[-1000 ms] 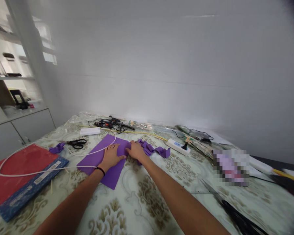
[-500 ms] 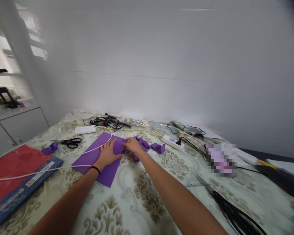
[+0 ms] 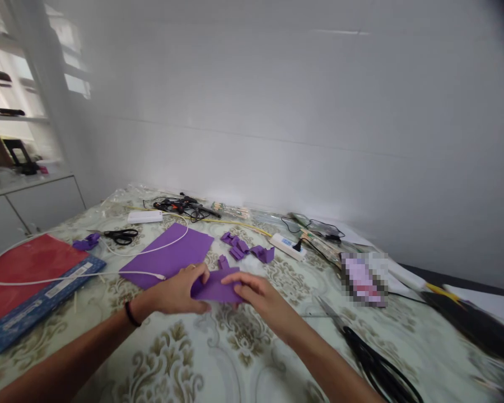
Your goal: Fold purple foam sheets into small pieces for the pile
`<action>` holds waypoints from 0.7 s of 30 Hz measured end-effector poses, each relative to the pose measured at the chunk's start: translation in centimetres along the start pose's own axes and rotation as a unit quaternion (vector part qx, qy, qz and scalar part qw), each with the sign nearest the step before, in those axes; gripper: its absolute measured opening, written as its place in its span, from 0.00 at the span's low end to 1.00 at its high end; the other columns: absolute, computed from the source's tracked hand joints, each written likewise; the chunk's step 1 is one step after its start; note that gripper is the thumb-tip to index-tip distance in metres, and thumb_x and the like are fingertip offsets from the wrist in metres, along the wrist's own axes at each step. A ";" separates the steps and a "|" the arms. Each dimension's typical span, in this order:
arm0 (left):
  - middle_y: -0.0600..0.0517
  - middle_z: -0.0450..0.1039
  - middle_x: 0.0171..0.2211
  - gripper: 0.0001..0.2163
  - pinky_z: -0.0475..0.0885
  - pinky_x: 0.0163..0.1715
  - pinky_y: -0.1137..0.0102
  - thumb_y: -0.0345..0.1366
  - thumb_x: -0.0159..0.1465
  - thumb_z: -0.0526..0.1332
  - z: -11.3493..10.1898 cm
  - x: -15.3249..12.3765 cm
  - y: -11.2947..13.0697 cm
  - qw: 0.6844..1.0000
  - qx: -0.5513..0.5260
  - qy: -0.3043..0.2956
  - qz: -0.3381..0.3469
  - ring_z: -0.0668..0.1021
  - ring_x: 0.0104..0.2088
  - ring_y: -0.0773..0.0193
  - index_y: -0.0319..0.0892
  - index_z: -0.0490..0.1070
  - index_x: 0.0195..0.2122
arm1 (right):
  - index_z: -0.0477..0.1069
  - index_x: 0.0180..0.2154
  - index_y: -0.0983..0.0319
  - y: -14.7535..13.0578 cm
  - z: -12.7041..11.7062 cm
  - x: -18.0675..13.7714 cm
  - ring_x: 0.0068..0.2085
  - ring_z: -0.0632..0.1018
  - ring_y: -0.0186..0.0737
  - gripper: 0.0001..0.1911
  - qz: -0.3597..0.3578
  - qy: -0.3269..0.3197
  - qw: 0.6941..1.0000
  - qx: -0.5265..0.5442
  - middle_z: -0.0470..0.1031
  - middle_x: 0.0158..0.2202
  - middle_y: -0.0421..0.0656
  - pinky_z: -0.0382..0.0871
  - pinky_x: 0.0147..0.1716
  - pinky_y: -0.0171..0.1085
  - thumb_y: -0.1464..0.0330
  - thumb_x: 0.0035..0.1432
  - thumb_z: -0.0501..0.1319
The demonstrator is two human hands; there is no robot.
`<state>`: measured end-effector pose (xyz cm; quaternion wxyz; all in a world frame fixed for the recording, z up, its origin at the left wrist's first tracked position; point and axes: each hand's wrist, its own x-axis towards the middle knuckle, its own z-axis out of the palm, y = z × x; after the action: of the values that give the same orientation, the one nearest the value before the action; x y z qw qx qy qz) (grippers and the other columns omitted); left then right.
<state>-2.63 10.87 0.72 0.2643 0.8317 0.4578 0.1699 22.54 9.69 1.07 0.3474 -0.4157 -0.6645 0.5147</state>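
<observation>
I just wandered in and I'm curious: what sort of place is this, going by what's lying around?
Probably a home craft table. The patterned tablecloth carries a purple foam sheet with cut purple scraps, black scissors and what looks like a glue gun. Both hands hold a small purple piece.

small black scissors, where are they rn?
Head view, far left of the table: the small black scissors lie between the white box and the purple scrap, just beyond the big purple sheet.
</observation>
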 end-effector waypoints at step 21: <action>0.46 0.65 0.66 0.14 0.70 0.64 0.54 0.27 0.65 0.66 2.3 -6.9 3.6 0.989 -0.097 0.047 0.101 0.71 0.66 0.49 0.50 0.78 0.50 | 0.85 0.42 0.54 1.8 0.6 -9.5 0.42 0.82 0.44 0.07 -0.071 0.048 0.995 -0.054 0.83 0.40 0.43 0.76 0.44 0.41 0.67 0.63 0.69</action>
<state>-2.65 2.72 0.78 0.3029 0.8352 0.3649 0.2783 26.28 0.99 -1.17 0.3919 -0.4098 -0.7018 0.4312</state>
